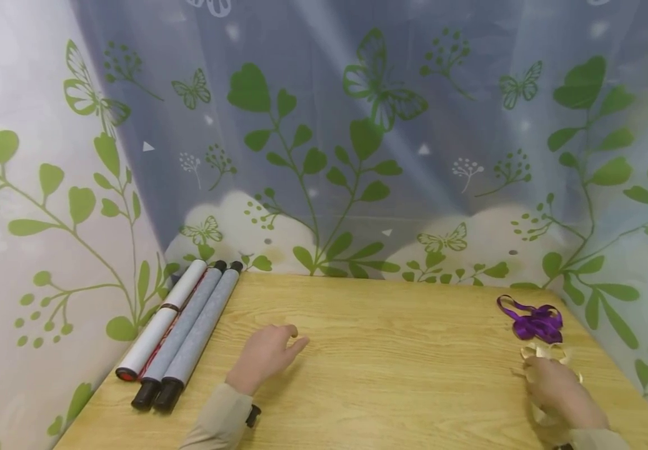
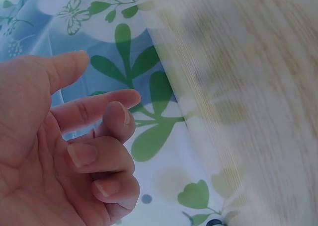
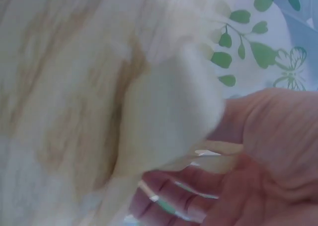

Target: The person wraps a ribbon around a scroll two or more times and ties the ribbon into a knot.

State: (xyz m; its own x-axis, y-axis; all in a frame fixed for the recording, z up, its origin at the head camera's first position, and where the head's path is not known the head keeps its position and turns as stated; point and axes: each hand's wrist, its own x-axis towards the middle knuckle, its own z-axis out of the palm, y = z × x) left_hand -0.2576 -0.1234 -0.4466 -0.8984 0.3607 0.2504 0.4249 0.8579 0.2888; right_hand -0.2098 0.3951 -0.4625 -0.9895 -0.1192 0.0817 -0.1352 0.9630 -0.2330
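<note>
At the table's right side, my right hand [image 1: 564, 389] holds a cream ribbon [image 3: 166, 116] between thumb and fingers. Broad loops of it stand out past the fingertips in the right wrist view. Just beyond lies a bunched purple ribbon [image 1: 538, 324], one loop stretched to the left. My left hand [image 1: 267, 357] hovers over the left half of the table with nothing in it. Its thumb and index finger reach out loosely while the other fingers [image 2: 107, 154] bend softly toward the palm.
Left of my left hand lie a white roll [image 1: 154, 334] with a dark band and two grey rolls [image 1: 204, 328] with black ends, side by side. The wood-grain table [image 1: 391, 375] meets a leaf-and-butterfly patterned curtain [image 1: 324, 187] at the back and both sides.
</note>
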